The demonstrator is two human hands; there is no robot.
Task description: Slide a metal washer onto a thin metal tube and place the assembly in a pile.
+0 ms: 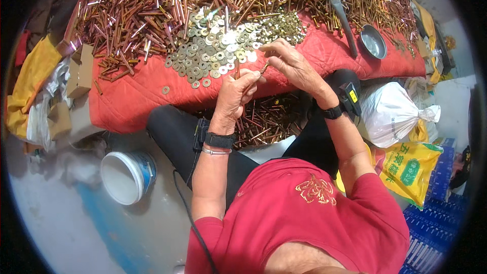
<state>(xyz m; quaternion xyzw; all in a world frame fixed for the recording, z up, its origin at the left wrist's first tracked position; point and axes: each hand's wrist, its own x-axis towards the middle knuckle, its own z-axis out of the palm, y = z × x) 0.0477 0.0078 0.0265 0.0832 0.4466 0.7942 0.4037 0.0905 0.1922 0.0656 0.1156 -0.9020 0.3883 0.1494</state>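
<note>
One bolt (pixel 263 69) seems midway through handling, left hand (pixel 237 91) clamped on it, right hand's (pixel 294 67) grip unclear, with many washers (pixel 198 57) and rods (pixel 152 7) left loose.

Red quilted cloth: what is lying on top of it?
On the red quilted cloth lie metal rods, flat washers, small shiny pieces, a dark-handled tool and a round dish. Whatever lies under the piled rods is covered.

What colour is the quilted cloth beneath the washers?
The quilted cloth is red, seen best in the head view.
</note>
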